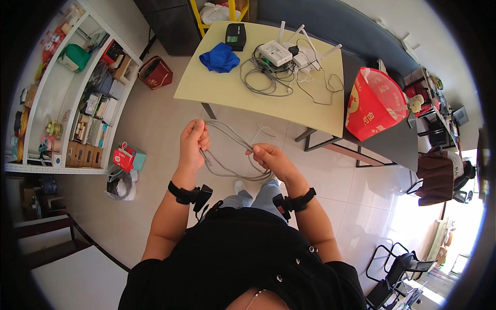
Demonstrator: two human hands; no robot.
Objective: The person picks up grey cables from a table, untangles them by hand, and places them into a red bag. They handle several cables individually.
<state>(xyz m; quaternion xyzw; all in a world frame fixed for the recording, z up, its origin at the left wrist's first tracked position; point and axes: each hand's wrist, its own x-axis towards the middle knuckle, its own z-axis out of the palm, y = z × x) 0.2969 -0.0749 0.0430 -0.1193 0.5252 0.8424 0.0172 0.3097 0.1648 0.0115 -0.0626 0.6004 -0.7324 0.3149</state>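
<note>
A grey cable (228,175), gathered in loose loops, hangs between my two hands above the tiled floor. My left hand (195,143) is closed around the loops at their left side, and a cable end with a plug shows just below it. On the right side of the loops, my right hand (269,157) pinches the strands between thumb and fingers. A thinner, paler stretch of cable (267,131) curves out beyond my right hand. Both hands are in front of the near edge of a pale yellow table (217,91), apart from it.
On the table lie a blue cloth (219,58), a black box (236,37), a white router (276,53) with antennas near it, and tangled cables (263,83). A red bag (374,104) stands right. Shelves (83,93) line the left; a dark red bin (155,73) is on the floor.
</note>
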